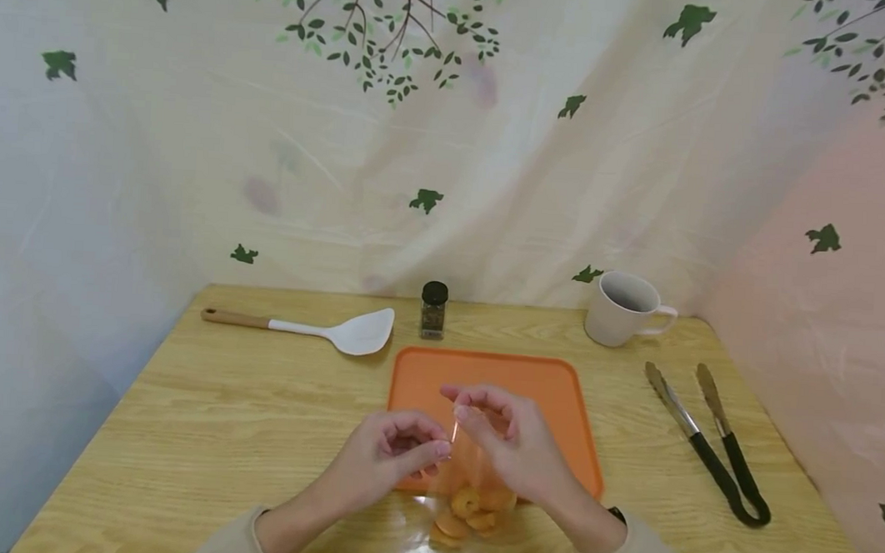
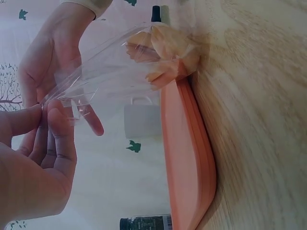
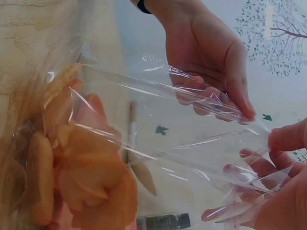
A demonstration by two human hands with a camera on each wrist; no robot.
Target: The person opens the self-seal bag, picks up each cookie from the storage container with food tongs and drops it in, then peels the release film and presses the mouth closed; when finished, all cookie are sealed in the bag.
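A clear plastic bag (image 3: 192, 139) stands at the tray's near edge, with several orange-yellow pieces (image 1: 466, 512) that look like food in its bottom. My left hand (image 1: 396, 454) pinches the gathered top of the bag between thumb and fingers. On the other side of the bag top, my right hand (image 1: 509, 439) pinches the film with its thumb and fingertips. The left wrist view shows the film (image 2: 91, 72) stretched from the fingers down to the pieces. Behind the bag lies an orange tray (image 1: 483, 366), partly covered by my hands.
A white spatula (image 1: 360, 332) with a wooden handle lies at the back left. Behind the tray stands a small black-capped spice jar (image 1: 433, 311). At the back right is a white mug (image 1: 621, 311), with open black-handled tongs (image 1: 718, 466) nearer on the right. A leaf-printed cloth (image 1: 492, 187) hangs around the table.
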